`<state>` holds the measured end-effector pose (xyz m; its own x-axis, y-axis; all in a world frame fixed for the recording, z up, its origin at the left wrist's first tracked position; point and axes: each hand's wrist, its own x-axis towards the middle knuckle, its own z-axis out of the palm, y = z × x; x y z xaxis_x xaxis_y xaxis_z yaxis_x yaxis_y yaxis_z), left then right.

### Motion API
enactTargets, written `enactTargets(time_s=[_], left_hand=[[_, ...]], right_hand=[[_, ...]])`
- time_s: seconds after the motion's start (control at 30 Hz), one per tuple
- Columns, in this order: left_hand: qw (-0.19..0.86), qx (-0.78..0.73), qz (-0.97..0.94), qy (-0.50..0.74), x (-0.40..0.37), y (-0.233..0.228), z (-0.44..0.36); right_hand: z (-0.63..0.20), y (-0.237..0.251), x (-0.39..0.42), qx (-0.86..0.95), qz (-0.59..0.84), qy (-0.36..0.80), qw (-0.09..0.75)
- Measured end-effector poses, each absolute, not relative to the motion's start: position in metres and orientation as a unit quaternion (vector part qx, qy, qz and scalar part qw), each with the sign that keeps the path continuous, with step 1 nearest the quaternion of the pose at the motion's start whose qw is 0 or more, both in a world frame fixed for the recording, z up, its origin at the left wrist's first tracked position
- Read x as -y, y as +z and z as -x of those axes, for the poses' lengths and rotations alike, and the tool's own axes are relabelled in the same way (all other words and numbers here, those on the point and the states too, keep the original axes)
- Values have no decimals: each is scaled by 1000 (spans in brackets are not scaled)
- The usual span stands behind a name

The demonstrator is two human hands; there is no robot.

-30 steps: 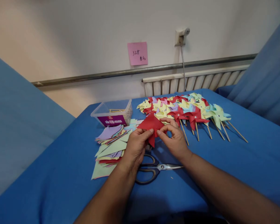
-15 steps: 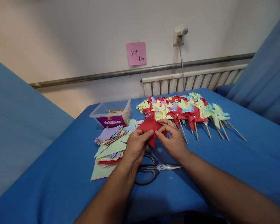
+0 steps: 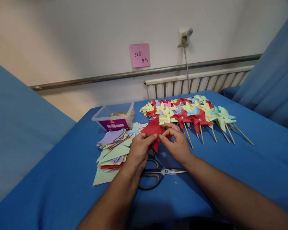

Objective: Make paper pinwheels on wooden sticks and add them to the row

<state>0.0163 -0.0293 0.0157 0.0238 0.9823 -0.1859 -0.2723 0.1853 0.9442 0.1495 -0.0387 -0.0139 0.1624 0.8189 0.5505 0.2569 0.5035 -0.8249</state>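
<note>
A piece of red paper (image 3: 153, 127) is held just above the blue table (image 3: 62, 185) between both hands. My left hand (image 3: 139, 151) pinches its left side with thumb and fingers. My right hand (image 3: 177, 143) pinches its right side, the fingertips almost touching those of the left. Part of the paper is hidden behind my fingers. A pair of scissors (image 3: 158, 174) with dark handles lies flat on the table directly below my wrists.
A loose pile of coloured paper squares (image 3: 112, 147) lies left of my hands. A clear plastic box (image 3: 115, 116) with sticks stands behind it. Several finished paper pinwheels on wooden sticks (image 3: 194, 113) lie at the back right. A radiator (image 3: 196, 84) runs along the wall.
My right-hand fingers have shifted slightly leftward along the red paper towards the left hand. Otherwise only a small camera shift.
</note>
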Motion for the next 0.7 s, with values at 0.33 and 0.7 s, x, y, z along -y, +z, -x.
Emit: enactTargets(time_s=[0.33, 0.7], left_hand=[[471, -513, -592, 406, 23, 26, 0], [383, -498, -729, 271, 26, 30, 9]], right_hand=[[-180, 1, 25, 502, 386, 394, 666], [-168, -8, 32, 644, 392, 431, 495]])
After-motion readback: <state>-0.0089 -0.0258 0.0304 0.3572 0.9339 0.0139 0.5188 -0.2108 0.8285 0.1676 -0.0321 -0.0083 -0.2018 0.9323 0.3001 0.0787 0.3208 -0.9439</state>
